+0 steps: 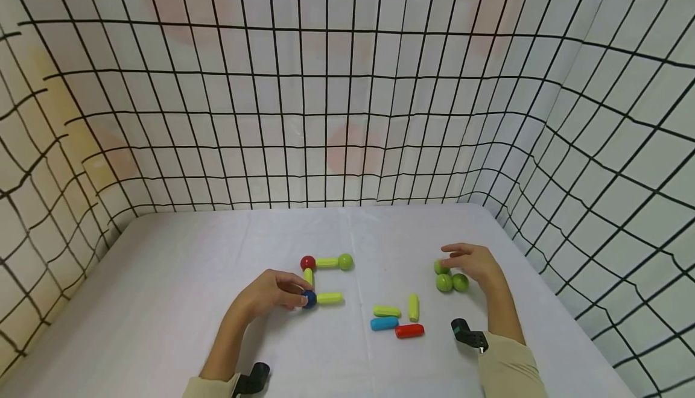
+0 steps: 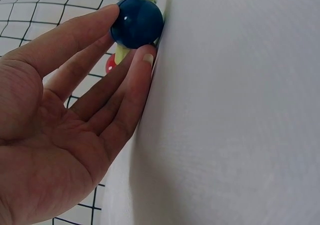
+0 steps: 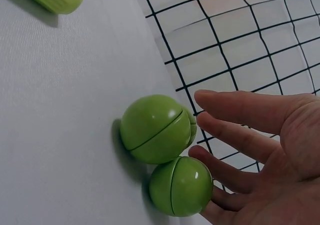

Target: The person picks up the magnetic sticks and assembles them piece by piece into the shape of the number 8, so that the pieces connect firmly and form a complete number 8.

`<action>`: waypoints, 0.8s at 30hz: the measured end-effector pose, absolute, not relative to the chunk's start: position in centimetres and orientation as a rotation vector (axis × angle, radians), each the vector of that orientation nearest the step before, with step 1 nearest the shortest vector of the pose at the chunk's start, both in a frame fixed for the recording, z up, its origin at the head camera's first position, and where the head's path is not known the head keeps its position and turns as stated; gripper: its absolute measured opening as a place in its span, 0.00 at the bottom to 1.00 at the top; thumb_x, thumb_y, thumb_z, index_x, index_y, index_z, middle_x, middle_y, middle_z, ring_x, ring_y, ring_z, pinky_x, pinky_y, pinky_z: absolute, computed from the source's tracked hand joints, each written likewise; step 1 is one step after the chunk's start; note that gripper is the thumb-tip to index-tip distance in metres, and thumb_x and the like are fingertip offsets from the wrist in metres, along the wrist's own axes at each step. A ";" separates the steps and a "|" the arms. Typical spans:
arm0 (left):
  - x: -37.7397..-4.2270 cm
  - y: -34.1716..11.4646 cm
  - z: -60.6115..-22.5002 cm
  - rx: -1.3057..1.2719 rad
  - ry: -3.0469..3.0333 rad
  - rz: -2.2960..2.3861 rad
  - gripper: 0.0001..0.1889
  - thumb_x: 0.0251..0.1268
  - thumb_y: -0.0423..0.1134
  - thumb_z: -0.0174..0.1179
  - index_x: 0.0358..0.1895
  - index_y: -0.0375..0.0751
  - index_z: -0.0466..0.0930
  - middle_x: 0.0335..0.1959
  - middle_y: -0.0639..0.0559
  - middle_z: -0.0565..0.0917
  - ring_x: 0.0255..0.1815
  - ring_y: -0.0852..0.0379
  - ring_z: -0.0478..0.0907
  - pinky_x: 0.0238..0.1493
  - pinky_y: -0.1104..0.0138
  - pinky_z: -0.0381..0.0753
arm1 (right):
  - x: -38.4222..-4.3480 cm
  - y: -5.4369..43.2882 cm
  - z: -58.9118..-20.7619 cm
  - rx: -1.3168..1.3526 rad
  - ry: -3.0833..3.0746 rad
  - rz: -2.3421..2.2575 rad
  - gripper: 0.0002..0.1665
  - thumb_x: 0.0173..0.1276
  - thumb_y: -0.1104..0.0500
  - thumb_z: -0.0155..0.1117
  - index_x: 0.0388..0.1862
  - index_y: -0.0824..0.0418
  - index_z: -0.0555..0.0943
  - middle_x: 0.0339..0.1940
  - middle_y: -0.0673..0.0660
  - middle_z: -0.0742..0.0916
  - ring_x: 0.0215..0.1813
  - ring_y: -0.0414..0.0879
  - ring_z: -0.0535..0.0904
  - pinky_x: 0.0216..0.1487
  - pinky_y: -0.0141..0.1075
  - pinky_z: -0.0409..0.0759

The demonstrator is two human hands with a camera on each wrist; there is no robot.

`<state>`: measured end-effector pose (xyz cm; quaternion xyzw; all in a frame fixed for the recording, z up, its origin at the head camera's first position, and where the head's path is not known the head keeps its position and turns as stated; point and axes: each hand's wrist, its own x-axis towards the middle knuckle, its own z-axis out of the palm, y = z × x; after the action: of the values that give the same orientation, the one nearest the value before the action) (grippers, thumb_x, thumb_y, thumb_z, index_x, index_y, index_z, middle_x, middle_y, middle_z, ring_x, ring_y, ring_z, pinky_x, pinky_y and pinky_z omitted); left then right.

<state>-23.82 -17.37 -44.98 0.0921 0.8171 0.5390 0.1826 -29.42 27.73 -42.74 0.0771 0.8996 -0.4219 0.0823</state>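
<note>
At the lower corner of a joined ball-and-rod piece, the left hand (image 1: 269, 293) pinches a dark blue ball (image 2: 137, 23) between thumb and fingertips. One yellow-green rod (image 1: 329, 298) points right from that ball. A second rod (image 1: 308, 276) runs away from it to a red ball (image 1: 307, 263), from which a further rod (image 1: 327, 262) reaches a green ball (image 1: 345, 261). On the right, the right hand (image 1: 476, 263) hovers over three loose green balls (image 1: 444, 283), its fingers apart and slightly bent. In the right wrist view its fingertips are right beside the grooved balls (image 3: 181, 186).
Between the hands lie loose rods: two yellow-green ones (image 1: 387, 311), a blue rod (image 1: 384, 323) and a red rod (image 1: 409, 331). A white cloth covers the table (image 1: 179, 301). Black netting (image 1: 327, 112) stands along its back and sides.
</note>
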 end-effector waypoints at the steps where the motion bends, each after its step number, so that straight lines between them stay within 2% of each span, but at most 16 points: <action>1: -23.8 -17.4 -45.0 0.261 2.303 1.523 0.15 0.61 0.38 0.72 0.51 0.40 0.88 0.45 0.46 0.89 0.41 0.56 0.85 0.45 0.62 0.86 | -29.4 27.8 -42.7 0.232 2.681 -1.258 0.33 0.65 0.51 0.71 0.68 0.60 0.78 0.71 0.71 0.75 0.73 0.69 0.66 0.69 0.67 0.62; 9: -24.0 -17.3 -45.1 0.265 2.308 1.526 0.15 0.61 0.38 0.71 0.51 0.40 0.88 0.45 0.47 0.89 0.40 0.56 0.84 0.45 0.61 0.86 | -29.4 27.8 -42.8 0.229 2.682 -1.202 0.33 0.65 0.48 0.71 0.67 0.59 0.79 0.73 0.71 0.73 0.74 0.69 0.64 0.69 0.67 0.61; 13: -24.0 -17.3 -45.1 0.276 2.311 1.524 0.15 0.61 0.38 0.71 0.51 0.40 0.88 0.45 0.47 0.89 0.40 0.56 0.84 0.44 0.62 0.86 | -29.5 28.0 -43.0 0.242 2.674 -1.209 0.31 0.64 0.48 0.71 0.65 0.58 0.81 0.72 0.71 0.74 0.72 0.68 0.67 0.69 0.67 0.61; 20: -24.0 -17.3 -45.1 0.279 2.304 1.525 0.15 0.61 0.38 0.71 0.50 0.40 0.88 0.45 0.47 0.89 0.40 0.56 0.85 0.44 0.62 0.86 | -29.6 27.9 -43.4 0.256 2.664 -1.230 0.30 0.63 0.49 0.72 0.63 0.59 0.82 0.76 0.72 0.69 0.77 0.70 0.59 0.71 0.68 0.55; 24: -24.0 -17.3 -45.1 0.266 2.313 1.517 0.14 0.61 0.38 0.71 0.50 0.40 0.89 0.45 0.47 0.89 0.40 0.56 0.84 0.44 0.62 0.86 | -29.6 27.9 -43.4 0.241 2.674 -1.216 0.29 0.62 0.51 0.72 0.62 0.59 0.83 0.75 0.72 0.69 0.76 0.70 0.60 0.72 0.67 0.56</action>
<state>-24.00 -17.30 -45.07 0.0941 0.8187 0.5370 0.1803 -29.65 27.88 -43.45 0.0814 0.9030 -0.4106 0.0968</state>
